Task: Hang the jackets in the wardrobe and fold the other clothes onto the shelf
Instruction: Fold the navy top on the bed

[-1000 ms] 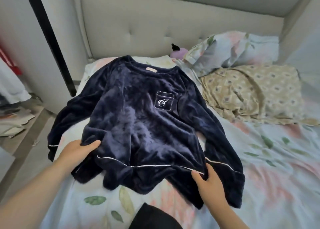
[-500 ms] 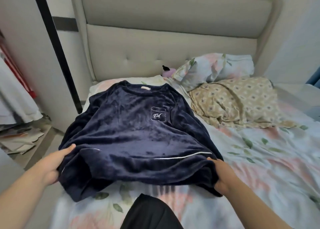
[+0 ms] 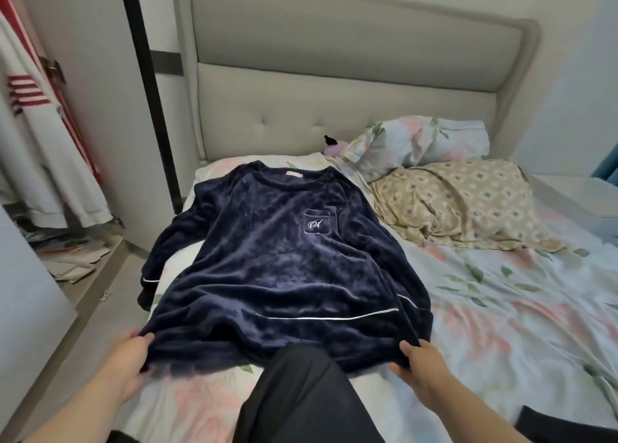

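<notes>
- The navy top [image 3: 287,275] is a plush, velvety pullover with a soft sheen. It has a round neck, thin white piping along the hem and cuffs, and a small chest pocket with a white stitched monogram.
- It lies front up and spread flat in the middle of the frame, neck toward the headboard [image 3: 334,101]. One sleeve hangs over the bed's left edge.
- The bed sheet [image 3: 501,308] is a pale, rumpled floral cotton; the headboard is grey, padded and button-tufted.
- A matching floral pillow [image 3: 418,141] and a crumpled beige patterned cloth [image 3: 461,205] sit at upper right.
- A smooth black garment [image 3: 307,399] lies at bottom centre, overlapping the top's hem.
- At upper left hangs a white garment with red stripes [image 3: 36,124], with scattered papers [image 3: 67,255] below it.
- The left grip [image 3: 128,359] pinches the hem's lower left corner; the right grip [image 3: 421,365] pinches the lower right corner.
</notes>
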A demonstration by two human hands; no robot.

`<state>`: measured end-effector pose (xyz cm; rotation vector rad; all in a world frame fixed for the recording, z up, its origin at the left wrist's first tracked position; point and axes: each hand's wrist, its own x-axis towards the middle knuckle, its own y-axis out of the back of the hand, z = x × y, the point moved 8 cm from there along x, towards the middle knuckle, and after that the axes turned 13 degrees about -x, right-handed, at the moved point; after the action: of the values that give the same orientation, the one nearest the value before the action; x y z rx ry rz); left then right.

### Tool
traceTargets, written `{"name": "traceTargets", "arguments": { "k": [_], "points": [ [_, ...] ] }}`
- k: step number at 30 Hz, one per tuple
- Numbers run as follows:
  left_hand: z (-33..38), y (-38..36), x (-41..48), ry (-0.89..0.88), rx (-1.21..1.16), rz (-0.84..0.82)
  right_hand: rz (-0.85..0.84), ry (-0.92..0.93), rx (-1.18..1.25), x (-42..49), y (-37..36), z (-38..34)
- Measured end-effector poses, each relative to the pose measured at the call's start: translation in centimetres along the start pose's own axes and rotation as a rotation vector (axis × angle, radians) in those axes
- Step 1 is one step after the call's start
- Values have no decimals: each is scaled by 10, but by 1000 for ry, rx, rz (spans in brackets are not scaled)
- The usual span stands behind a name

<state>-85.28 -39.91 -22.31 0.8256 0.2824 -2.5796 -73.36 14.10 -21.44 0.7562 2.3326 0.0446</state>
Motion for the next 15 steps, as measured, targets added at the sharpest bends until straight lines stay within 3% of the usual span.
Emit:
{"name": "traceTargets", "arguments": {
  "k": [4, 9, 11, 13, 15],
  "points": [
    [31, 38, -3, -64, 24, 130, 106, 1, 77, -9, 13, -17],
    [30, 53, -15, -250, 562, 245, 142, 11, -274, -12, 12, -2],
    [36, 27, -27, -464, 722, 143, 144, 40, -409, -10, 11, 4],
    [29, -14, -40, -685, 927, -160, 153, 63, -479, -10, 11, 7],
    [3, -38, -39, -686, 1193, -369, 162, 68, -485, -10, 12, 7]
  ]
}}
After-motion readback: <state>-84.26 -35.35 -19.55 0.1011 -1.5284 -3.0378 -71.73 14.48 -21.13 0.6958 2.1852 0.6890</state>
